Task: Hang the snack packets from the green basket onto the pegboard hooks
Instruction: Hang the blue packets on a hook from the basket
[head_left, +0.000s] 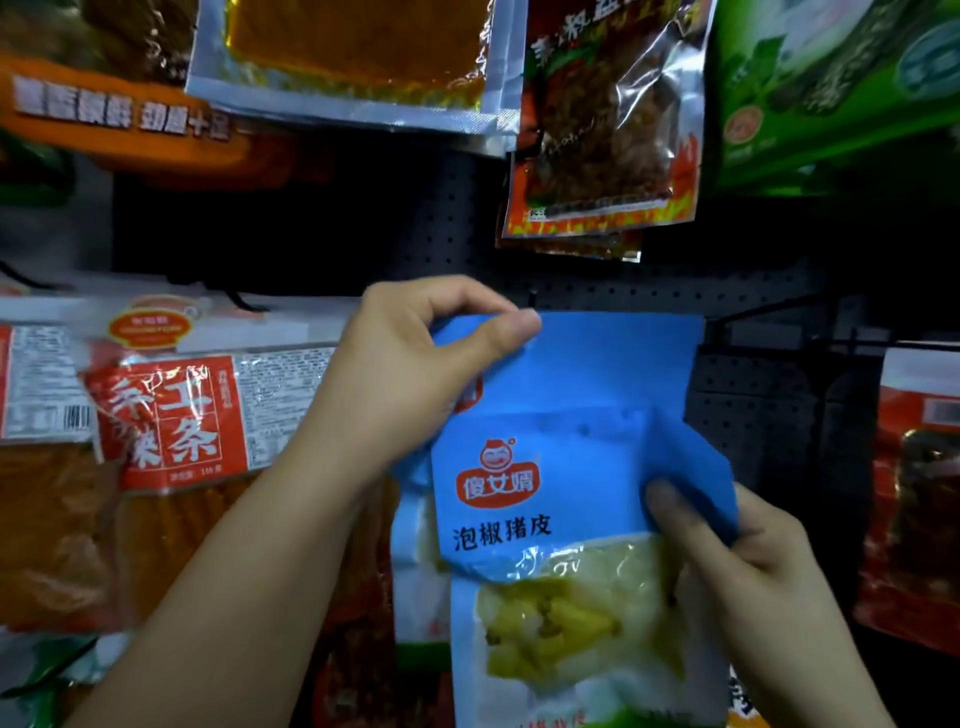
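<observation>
Two blue snack packets overlap in front of the black pegboard (748, 410). The rear blue packet (597, 364) sits high against the board, and my left hand (410, 379) pinches its top left corner between thumb and fingers. A small black hook (532, 300) shows just above that packet's top edge. The front blue packet (550, 561), with a red logo and a clear window of yellow-green food, is lower. My right hand (748, 566) grips its folded upper right corner. The green basket is out of view.
Other packets hang all around: orange-red ones (171, 421) at the left, a silver-edged orange one (358, 57) above, a flame-printed dark one (608, 119) at upper right, a green one (841, 88) far right, a red one (919, 493) at the right edge.
</observation>
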